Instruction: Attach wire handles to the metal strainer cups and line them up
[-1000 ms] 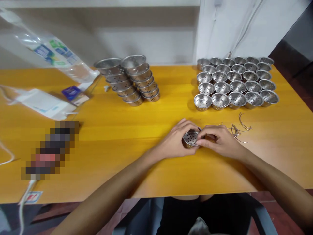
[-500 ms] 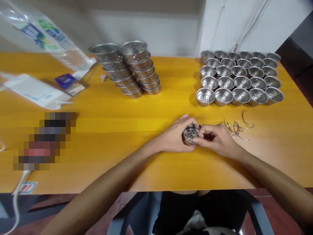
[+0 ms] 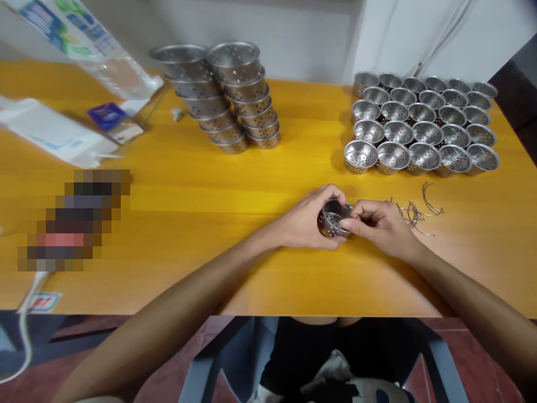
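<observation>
A small perforated metal strainer cup (image 3: 331,219) is in my left hand (image 3: 308,217), with the thumb and fingers curled around its side. The cup's open mouth faces up toward me, so part of its holed inside shows. My right hand (image 3: 373,224) is closed in a pinch at the cup's right rim. Whatever lies between those fingertips is hidden. Just beyond the right hand, a loose heap of thin curved metal wires (image 3: 413,215) lies on the table.
Rows of similar strainer cups (image 3: 423,157) stand mouth up at the back right. Two leaning stacks of nested cups (image 3: 235,106) rise at the back centre. On the left are a plastic bottle (image 3: 121,73), a white packet (image 3: 54,131) and a blurred-out object (image 3: 75,218) with a white cable.
The cup has turned in my hands: its flat holed face showed before, and now its open inside does. My view has tilted slightly down, shifting the table scene upward.
</observation>
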Available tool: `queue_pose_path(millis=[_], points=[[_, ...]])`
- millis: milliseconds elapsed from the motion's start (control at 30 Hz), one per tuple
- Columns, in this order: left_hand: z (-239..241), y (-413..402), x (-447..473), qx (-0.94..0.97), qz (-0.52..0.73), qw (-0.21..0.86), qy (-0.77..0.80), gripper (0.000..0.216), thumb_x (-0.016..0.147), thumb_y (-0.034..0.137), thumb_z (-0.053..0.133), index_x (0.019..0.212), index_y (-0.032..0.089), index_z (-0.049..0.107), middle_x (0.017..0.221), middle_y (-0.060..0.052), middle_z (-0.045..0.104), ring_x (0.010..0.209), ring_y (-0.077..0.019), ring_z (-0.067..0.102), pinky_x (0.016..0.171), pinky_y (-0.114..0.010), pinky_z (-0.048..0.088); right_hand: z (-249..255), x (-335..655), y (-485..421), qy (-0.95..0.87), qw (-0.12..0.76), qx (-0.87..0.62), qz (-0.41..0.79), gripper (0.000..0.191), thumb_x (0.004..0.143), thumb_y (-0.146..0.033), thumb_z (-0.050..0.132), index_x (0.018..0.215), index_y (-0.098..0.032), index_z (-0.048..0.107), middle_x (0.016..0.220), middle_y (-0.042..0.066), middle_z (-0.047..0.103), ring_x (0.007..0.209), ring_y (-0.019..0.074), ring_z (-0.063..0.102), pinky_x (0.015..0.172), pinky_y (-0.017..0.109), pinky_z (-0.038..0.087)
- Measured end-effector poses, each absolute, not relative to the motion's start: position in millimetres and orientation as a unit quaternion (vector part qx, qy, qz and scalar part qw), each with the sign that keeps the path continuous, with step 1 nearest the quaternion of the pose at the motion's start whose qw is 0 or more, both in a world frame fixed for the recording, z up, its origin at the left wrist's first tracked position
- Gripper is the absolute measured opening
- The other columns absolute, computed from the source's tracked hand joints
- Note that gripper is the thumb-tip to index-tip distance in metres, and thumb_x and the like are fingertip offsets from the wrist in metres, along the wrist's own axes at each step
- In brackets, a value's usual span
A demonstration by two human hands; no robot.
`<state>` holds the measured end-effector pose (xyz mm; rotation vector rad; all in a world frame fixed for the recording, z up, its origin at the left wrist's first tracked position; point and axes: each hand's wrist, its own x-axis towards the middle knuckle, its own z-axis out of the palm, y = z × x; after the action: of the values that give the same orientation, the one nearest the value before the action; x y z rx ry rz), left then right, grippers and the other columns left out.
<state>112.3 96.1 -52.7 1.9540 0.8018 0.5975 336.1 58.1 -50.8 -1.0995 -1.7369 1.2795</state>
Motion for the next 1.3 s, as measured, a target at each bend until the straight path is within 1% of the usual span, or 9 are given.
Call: queue_pose_path(millis=[200,400,900,1000,1067,1133,1167,1233,1300], points=[[-52.7,95.6,112.4,0.792,0.241,0.455,0.327,0.053,0.071,0.033,0.083,0.112,0.023,0.052,0.109,-0.004,0.066,0.095,-0.0211,0.063,0.084,-0.037,0.051,-50.6,336.1,57.2,-0.687,0.343,-0.43,0.474,0.048,0.092,-0.06,0.081,0.074,-0.018,0.065,0.06,-0.006,0.048,0.054,0.0072,0.033,0.05,0.025,0.025],[-55.5,95.9,112.7,0.796,0.251,0.449,0.32,0.054,0.07,0.032,0.084,0.113,0.024,0.052,0.106,-0.002,0.067,0.09,-0.0193,0.062,0.081,-0.036,0.051,-51.3,336.1,55.1,-0.694,0.33,-0.43,0.475,0.049,0.095,-0.062,0.077,0.075,-0.019,0.066,0.063,-0.004,0.051,0.057,0.0087,0.036,0.054,0.026,0.029],[-60.3,95.4,112.3,0.798,0.255,0.445,0.316,0.056,0.07,0.029,0.082,0.114,0.024,0.048,0.098,0.001,0.064,0.081,-0.0156,0.059,0.075,-0.032,0.047,-52.3,335.0,54.6,-0.689,0.325,-0.414,0.499,0.042,0.095,-0.054,0.08,0.076,-0.018,0.069,0.067,-0.004,0.056,0.061,0.0089,0.04,0.057,0.027,0.028],[-61.1,93.8,113.4,0.796,0.267,0.428,0.335,0.058,0.07,0.03,0.085,0.115,0.024,0.049,0.106,-0.002,0.066,0.088,-0.0178,0.062,0.081,-0.034,0.05,-53.9,335.5,55.0,-0.684,0.341,-0.414,0.494,0.035,0.097,-0.051,0.078,0.084,-0.02,0.073,0.075,-0.002,0.062,0.066,0.011,0.048,0.061,0.027,0.035],[-60.6,92.7,113.9,0.791,0.293,0.401,0.356,0.055,0.072,0.031,0.086,0.114,0.024,0.051,0.111,-0.004,0.068,0.095,-0.0202,0.065,0.086,-0.036,0.052,-54.8,337.0,56.6,-0.69,0.387,-0.425,0.441,0.025,0.1,-0.047,0.077,0.094,-0.023,0.078,0.087,0.002,0.064,0.079,0.0152,0.056,0.069,0.029,0.043],[-60.0,92.0,113.8,0.798,0.327,0.352,0.364,0.051,0.075,0.031,0.088,0.112,0.024,0.053,0.114,-0.005,0.07,0.102,-0.0231,0.066,0.09,-0.039,0.053,-55.3,338.9,58.5,-0.683,0.432,-0.449,0.382,0.017,0.099,-0.041,0.077,0.108,-0.027,0.08,0.095,0.004,0.061,0.092,0.0194,0.059,0.075,0.031,0.048],[-60.0,91.8,113.5,0.81,0.342,0.319,0.354,0.048,0.077,0.032,0.089,0.11,0.024,0.054,0.116,-0.006,0.07,0.105,-0.0244,0.066,0.092,-0.04,0.053,-55.6,339.6,59.2,-0.672,0.442,-0.46,0.376,0.021,0.098,-0.038,0.077,0.116,-0.029,0.078,0.096,0.004,0.059,0.092,0.0199,0.059,0.073,0.031,0.05],[-60.9,91.7,112.9,0.844,0.361,0.247,0.31,0.043,0.081,0.033,0.09,0.107,0.024,0.057,0.121,-0.008,0.072,0.109,-0.0263,0.066,0.096,-0.044,0.053,-56.3,340.0,59.7,-0.647,0.434,-0.469,0.416,0.036,0.095,-0.032,0.077,0.13,-0.029,0.069,0.096,0.002,0.058,0.08,0.0173,0.06,0.065,0.03,0.05],[-63.0,91.6,112.6,0.873,0.368,0.19,0.256,0.04,0.085,0.034,0.09,0.109,0.024,0.059,0.127,-0.011,0.072,0.108,-0.0269,0.067,0.096,-0.045,0.053,-57.3,339.1,59.5,-0.64,0.398,-0.467,0.462,0.037,0.094,-0.028,0.073,0.129,-0.025,0.063,0.091,-0.001,0.061,0.066,0.0135,0.059,0.059,0.029,0.047]])
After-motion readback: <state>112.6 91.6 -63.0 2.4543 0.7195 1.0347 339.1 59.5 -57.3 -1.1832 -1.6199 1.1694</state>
